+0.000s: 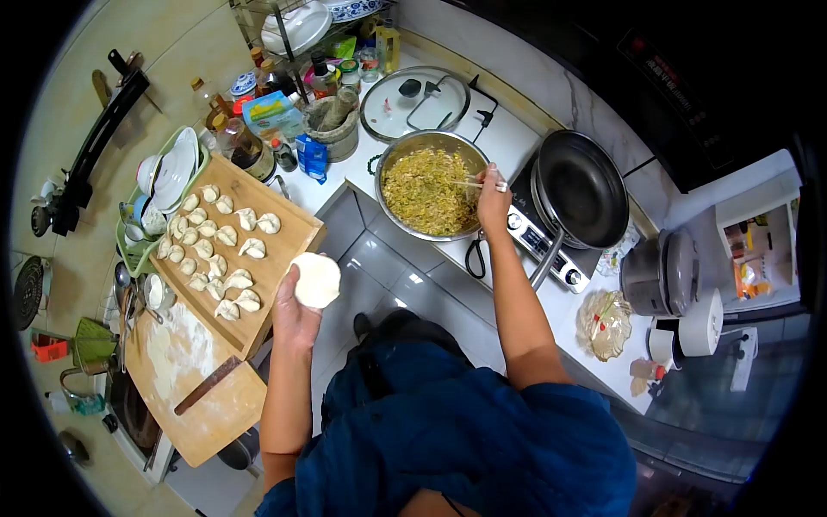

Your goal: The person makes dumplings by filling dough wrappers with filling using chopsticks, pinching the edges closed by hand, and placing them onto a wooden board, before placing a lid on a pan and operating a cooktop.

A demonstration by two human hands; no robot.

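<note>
A round, flat dumpling wrapper rests in my left hand, which is closed on its left edge. My right hand grips a pair of chopsticks at the right rim of a metal bowl. The tips of the chopsticks reach into the chopped yellow-green filling. To the left of the wrapper, a wooden tray bears several folded dumplings in loose rows.
A floury cutting board with a brown flat stick lies lower left. A frying pan sits on the cooktop at right. Behind the bowl are a glass lid and a stone mortar. Bottles crowd the back left.
</note>
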